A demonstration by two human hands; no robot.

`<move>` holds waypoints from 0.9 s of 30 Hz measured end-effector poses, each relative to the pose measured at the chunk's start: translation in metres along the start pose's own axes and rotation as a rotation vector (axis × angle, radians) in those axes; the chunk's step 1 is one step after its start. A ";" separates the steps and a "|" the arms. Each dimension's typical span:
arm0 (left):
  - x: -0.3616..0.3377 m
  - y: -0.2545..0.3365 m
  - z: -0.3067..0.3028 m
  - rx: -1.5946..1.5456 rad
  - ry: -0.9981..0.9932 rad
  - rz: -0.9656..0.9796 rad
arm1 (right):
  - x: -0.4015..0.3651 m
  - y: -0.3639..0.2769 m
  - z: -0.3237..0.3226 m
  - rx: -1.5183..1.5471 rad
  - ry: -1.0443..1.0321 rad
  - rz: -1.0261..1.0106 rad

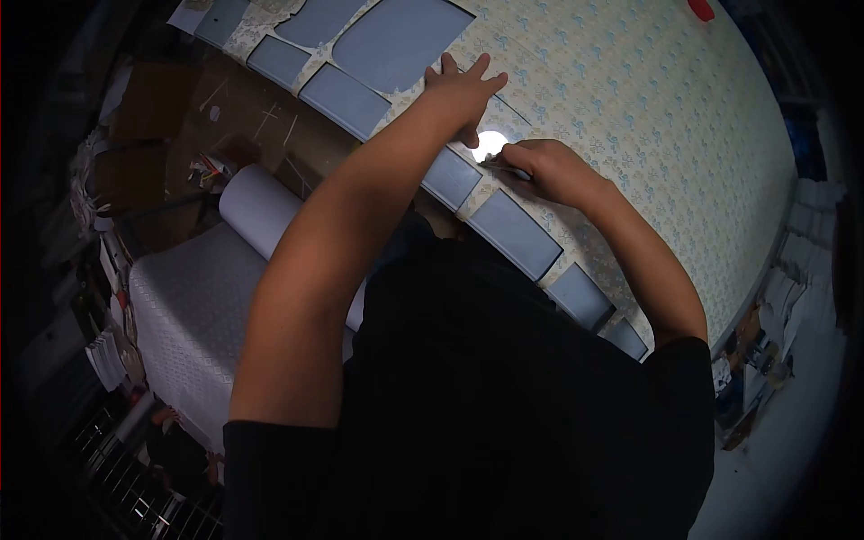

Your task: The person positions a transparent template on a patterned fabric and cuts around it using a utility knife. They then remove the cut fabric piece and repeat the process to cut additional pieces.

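Observation:
A pale sheet (pixel 648 153) with small blue and beige figures covers the big table. Along its near edge, shaped gaps show a grey-blue surface (pixel 517 232). My left hand (pixel 463 94) lies on the sheet with its fingers spread and its thumb beside a bright white spot (pixel 490 145). Just right of that spot, my right hand (pixel 560 169) is closed around a slim dark tool (pixel 513 170), whose tip points at the sheet near the left thumb. Most of the tool is hidden by the fingers, so its exact kind does not show.
Left of the table lie a pale roll (pixel 256 202) and a wide grey patterned sheet (pixel 184 297). Another person (pixel 180 454) is at the lower left. Something red (pixel 700 9) rests on the far part of the table. Mixed clutter (pixel 765 346) stands along the right side.

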State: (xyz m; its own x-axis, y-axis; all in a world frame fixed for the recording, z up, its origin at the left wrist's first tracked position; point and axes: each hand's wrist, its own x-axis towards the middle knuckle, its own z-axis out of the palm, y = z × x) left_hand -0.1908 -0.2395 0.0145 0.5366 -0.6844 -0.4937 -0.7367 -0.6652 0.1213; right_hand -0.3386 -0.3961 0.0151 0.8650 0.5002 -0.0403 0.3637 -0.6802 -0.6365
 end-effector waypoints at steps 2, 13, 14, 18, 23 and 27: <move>0.001 -0.002 0.004 -0.015 0.008 -0.006 | 0.002 -0.001 -0.001 -0.029 0.011 -0.013; 0.004 -0.001 0.011 0.079 0.082 0.010 | 0.007 -0.012 -0.009 -0.092 -0.068 0.022; 0.003 0.000 0.010 0.079 0.082 0.012 | 0.008 -0.014 -0.011 -0.092 -0.068 0.024; 0.001 0.000 0.008 0.099 0.082 0.023 | 0.009 -0.021 -0.014 -0.120 -0.082 0.058; 0.003 -0.001 0.009 0.112 0.073 0.050 | 0.012 -0.025 -0.011 -0.149 -0.086 0.083; 0.002 0.000 0.010 0.178 0.100 0.075 | 0.010 -0.022 0.001 -0.127 -0.016 0.075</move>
State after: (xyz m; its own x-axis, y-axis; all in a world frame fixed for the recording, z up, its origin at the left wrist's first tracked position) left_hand -0.1938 -0.2382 0.0047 0.5093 -0.7618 -0.4003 -0.8322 -0.5544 -0.0038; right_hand -0.3386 -0.3756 0.0280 0.8860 0.4535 -0.0966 0.3405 -0.7778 -0.5283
